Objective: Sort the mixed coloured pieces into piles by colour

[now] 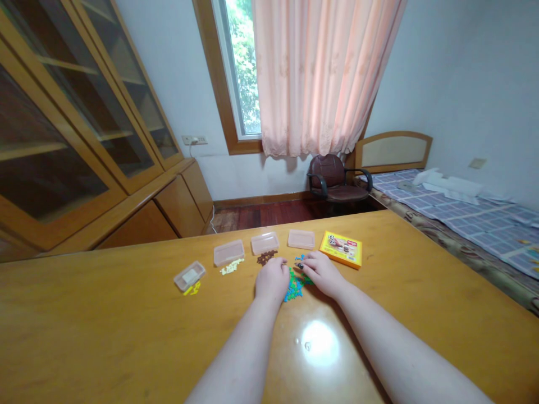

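Note:
A pile of small blue and green pieces [293, 287] lies on the table between my hands. My left hand [272, 278] rests at its left side with the fingers curled in; what they hold, if anything, is hidden. From the right, my right hand [320, 272] reaches over the pile's edge, fingers bent together and a small dark spot at the fingertips. A few blue pieces [300, 258] lie just beyond its fingertips. Past my left hand is a small heap of brown pieces [267, 257]. Cream pieces [231, 266] and yellow pieces [193, 288] form separate groups farther left.
Several clear plastic trays stand in an arc, including a left tray [179, 282] and a right tray [301, 239]. A yellow box [342, 248] lies beyond my right hand. Past the wooden table [126, 331] are an office chair [332, 179], a bed [463, 196] and a glass-door cabinet [138, 168].

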Demonstrator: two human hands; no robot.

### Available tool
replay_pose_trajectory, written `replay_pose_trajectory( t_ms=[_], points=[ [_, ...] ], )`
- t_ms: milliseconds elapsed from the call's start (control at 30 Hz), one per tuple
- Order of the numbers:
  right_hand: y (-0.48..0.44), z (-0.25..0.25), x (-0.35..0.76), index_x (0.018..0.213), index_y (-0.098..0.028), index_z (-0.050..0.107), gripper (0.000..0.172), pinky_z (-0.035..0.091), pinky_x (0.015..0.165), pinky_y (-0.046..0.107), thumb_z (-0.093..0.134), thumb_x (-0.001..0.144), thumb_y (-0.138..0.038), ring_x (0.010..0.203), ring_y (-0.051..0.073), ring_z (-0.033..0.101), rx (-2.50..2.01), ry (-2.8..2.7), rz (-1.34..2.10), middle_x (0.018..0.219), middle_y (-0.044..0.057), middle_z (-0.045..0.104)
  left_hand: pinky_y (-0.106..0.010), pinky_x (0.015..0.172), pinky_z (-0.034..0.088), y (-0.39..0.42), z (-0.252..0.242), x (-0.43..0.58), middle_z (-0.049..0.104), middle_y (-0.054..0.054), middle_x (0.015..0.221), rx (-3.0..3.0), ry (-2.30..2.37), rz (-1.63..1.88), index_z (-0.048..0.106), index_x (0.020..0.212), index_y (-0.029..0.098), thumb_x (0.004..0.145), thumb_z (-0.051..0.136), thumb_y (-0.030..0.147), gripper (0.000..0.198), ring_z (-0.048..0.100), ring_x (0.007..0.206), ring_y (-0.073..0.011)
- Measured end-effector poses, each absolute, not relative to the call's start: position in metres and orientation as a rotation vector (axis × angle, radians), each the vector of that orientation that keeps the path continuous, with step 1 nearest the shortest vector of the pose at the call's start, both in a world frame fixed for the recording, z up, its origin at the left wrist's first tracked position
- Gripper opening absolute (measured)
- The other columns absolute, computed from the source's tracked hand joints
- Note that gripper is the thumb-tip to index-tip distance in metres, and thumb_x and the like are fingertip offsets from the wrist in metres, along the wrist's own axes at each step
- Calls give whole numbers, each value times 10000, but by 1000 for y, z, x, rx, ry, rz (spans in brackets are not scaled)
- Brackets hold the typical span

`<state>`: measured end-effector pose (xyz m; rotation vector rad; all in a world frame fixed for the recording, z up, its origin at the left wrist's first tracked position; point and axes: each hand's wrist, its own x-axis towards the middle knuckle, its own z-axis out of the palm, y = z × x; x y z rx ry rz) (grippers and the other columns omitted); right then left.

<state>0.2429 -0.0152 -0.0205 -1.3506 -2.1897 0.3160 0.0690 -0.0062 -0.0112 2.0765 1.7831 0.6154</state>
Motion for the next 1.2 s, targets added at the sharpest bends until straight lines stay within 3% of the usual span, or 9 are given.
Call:
replay_pose_trajectory(
  t_ms=[100, 233, 333, 500, 767, 967, 1100, 1200],
  points=[
    [-22, -16, 237, 1142, -210, 616, 335, 371, 952, 372, 418, 903, -336, 1080, 213, 516, -1308, -2225, 411, 1149, 91, 610, -275, 865, 421, -4, -14, 68, 655, -71, 1060, 2004, 1719, 749, 640, 1009, 189, 831, 379, 193, 316, 581, 987, -181],
    [-38, -9, 222, 1369, -217, 380, 561, 220, 1087, 414, 475, 863, -437, 1321, 245, 307, -1284, -2439, 516, 1444, 100, 347, -285, 864, 434, -3, -15, 66, 663, -57, 1027, 1938, 1680, 802, 633, 987, 194, 836, 376, 199, 298, 582, 971, -181],
    [-47, -8, 213, 1431, -198, 237, 715, 117, 1115, 454, 459, 842, -536, 1368, 257, 206, -1324, -2548, 544, 1487, 124, 236, -291, 881, 435, -4, -14, 66, 656, -49, 1056, 1892, 1679, 849, 623, 1013, 202, 835, 375, 192, 305, 577, 992, -180],
    [-52, -10, 208, 1446, -168, 173, 767, 75, 1116, 483, 407, 845, -584, 1379, 268, 167, -1402, -2605, 559, 1488, 149, 200, -289, 902, 431, -5, -12, 65, 649, -52, 1078, 1868, 1663, 915, 619, 1031, 194, 837, 373, 190, 314, 567, 1021, -177],
    [-60, -11, 213, 1426, -85, 235, 821, 141, 1113, 448, 399, 826, -620, 1374, 304, 168, -1662, -2505, 551, 1484, 177, 174, -288, 872, 443, -3, -15, 65, 665, -46, 1038, 1866, 1645, 914, 636, 993, 201, 844, 376, 205, 300, 585, 987, -176],
    [-62, -12, 216, 1413, -77, 274, 837, 157, 1088, 505, 396, 810, -645, 1364, 336, 183, -1848, -2424, 546, 1471, 202, 193, -283, 873, 441, -3, -15, 65, 672, -36, 1039, 1882, 1631, 893, 640, 995, 201, 845, 379, 196, 301, 585, 995, -176],
    [-58, 6, 232, 1324, -117, 445, 625, 211, 1054, 524, 367, 870, -539, 1310, 333, 321, -1921, -2309, 417, 1405, 193, 376, -279, 857, 445, -5, -12, 65, 677, -34, 1031, 1898, 1637, 861, 647, 993, 209, 844, 391, 199, 297, 592, 979, -173],
    [-55, 24, 261, 1213, -178, 559, 469, 357, 951, 460, 362, 893, -458, 1178, 319, 481, -1924, -2162, 264, 1284, 168, 528, -268, 856, 442, -8, -10, 66, 681, -25, 1023, 1947, 1620, 797, 669, 972, 217, 825, 422, 191, 289, 596, 968, -164]
  ],
)
